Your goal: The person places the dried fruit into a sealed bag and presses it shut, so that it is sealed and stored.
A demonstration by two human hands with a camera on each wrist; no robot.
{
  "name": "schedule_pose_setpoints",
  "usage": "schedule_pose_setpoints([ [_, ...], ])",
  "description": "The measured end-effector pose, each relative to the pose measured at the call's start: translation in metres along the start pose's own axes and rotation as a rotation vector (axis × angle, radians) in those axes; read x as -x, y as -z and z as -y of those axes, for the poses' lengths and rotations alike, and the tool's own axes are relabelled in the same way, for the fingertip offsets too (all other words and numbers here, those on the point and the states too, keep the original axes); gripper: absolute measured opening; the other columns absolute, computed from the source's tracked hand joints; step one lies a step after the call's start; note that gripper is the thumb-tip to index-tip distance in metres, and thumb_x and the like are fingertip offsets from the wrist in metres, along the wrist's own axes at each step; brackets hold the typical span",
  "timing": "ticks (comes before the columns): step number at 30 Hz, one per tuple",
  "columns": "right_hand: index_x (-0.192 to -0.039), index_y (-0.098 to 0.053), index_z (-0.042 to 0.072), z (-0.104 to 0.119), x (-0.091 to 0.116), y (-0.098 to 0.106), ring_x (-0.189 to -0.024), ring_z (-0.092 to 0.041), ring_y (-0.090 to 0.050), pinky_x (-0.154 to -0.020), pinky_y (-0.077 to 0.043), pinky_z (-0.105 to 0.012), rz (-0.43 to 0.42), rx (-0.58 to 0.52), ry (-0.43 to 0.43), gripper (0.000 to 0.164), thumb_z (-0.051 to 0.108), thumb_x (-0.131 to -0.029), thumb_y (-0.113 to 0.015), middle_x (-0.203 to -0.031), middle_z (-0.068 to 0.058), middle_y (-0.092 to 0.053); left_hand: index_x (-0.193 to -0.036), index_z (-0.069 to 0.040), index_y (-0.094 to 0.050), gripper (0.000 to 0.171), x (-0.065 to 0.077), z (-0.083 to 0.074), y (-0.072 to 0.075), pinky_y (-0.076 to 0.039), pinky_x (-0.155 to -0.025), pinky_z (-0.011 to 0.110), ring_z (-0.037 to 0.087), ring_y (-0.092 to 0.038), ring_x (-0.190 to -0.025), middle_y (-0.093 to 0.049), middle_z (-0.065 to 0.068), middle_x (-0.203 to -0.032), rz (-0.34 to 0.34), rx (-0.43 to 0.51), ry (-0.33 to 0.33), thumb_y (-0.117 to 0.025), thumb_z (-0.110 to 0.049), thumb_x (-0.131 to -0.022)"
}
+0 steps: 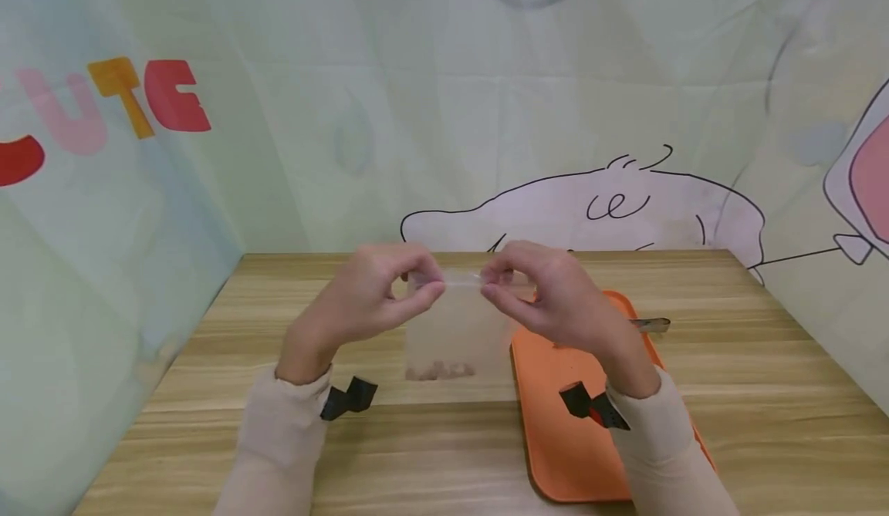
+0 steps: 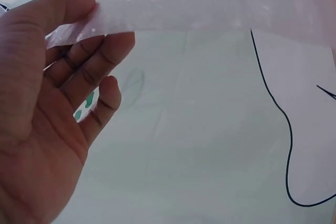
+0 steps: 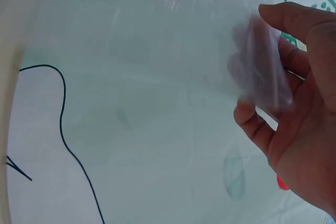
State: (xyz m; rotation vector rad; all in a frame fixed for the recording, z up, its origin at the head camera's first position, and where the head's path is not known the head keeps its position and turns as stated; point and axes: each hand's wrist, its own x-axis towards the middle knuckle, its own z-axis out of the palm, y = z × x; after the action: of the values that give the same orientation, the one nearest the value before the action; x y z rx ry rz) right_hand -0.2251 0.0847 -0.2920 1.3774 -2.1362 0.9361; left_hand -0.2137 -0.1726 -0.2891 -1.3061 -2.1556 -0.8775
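A clear plastic bag (image 1: 458, 331) hangs upright between my hands, with several small brown pieces (image 1: 439, 370) lying along its bottom. My left hand (image 1: 378, 288) pinches the bag's top edge near its left side, thumb against fingertips. On the other side my right hand (image 1: 552, 292) pinches the same edge, a short stretch of bag top showing between the two hands. The left wrist view shows the film (image 2: 173, 3) running out from thumb and fingers. A folded corner of film (image 3: 265, 72) lies across the right fingers in the right wrist view.
An orange tray (image 1: 566, 439) lies on the wooden table (image 1: 417, 462) below and behind my right forearm. A metal utensil (image 1: 651, 325) sticks out over the tray's right rim. A printed cloth backdrop (image 1: 347, 115) stands behind the table and along its left and right sides.
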Motion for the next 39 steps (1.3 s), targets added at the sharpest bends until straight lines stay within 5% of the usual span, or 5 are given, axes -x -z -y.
schedule_pose_setpoints([
  [5, -0.093, -0.066, 0.009, 0.009, -0.005, -0.010, -0.083, -0.014, -0.062, -0.074, -0.054, -0.029, -0.017, 0.137, 0.094, 0.009, 0.007, -0.089, -0.074, -0.087, 0.002, -0.065, -0.084, -0.011, -0.063, 0.014, -0.004, -0.002, -0.008, -0.048, -0.064, 0.023, 0.005, -0.054, -0.069, -0.060, -0.006, -0.075, 0.013, -0.008, -0.063, -0.069, 0.000, -0.088],
  [11, -0.091, -0.064, 0.007, 0.009, -0.007, -0.014, -0.079, -0.012, -0.063, -0.068, -0.053, -0.027, -0.043, 0.173, 0.172, 0.012, 0.002, -0.087, -0.074, -0.083, 0.000, -0.063, -0.087, -0.011, -0.065, 0.012, -0.003, -0.001, -0.009, -0.050, -0.068, 0.025, 0.006, -0.057, -0.074, -0.063, -0.007, -0.080, 0.012, 0.063, -0.031, -0.071, -0.001, -0.089],
  [21, -0.091, -0.064, 0.009, 0.012, -0.004, -0.011, -0.082, -0.010, -0.064, -0.073, -0.055, -0.027, -0.027, 0.143, 0.037, 0.007, 0.005, -0.089, -0.070, -0.085, 0.002, -0.063, -0.085, -0.011, -0.063, 0.015, -0.002, 0.000, -0.005, -0.049, -0.066, 0.025, 0.006, -0.055, -0.070, -0.061, -0.007, -0.076, -0.008, 0.094, -0.025, -0.070, 0.002, -0.087],
  [31, -0.090, -0.064, 0.008, 0.011, -0.008, -0.015, -0.078, -0.010, -0.065, -0.070, -0.054, -0.025, -0.074, 0.115, 0.200, 0.007, 0.006, -0.092, -0.070, -0.082, 0.001, -0.061, -0.087, -0.012, -0.065, 0.012, -0.006, -0.003, -0.011, -0.051, -0.067, 0.022, 0.004, -0.060, -0.072, -0.064, -0.008, -0.079, 0.029, 0.123, -0.069, -0.070, -0.001, -0.090],
  [39, -0.093, -0.063, 0.008, 0.013, -0.006, -0.016, -0.078, -0.009, -0.064, -0.068, -0.053, -0.025, -0.054, 0.099, 0.156, 0.005, 0.008, -0.095, -0.067, -0.084, 0.002, -0.063, -0.088, -0.009, -0.066, 0.010, -0.007, -0.005, -0.012, -0.052, -0.067, 0.022, 0.004, -0.062, -0.072, -0.066, -0.005, -0.080, 0.025, 0.097, -0.076, -0.069, 0.000, -0.091],
])
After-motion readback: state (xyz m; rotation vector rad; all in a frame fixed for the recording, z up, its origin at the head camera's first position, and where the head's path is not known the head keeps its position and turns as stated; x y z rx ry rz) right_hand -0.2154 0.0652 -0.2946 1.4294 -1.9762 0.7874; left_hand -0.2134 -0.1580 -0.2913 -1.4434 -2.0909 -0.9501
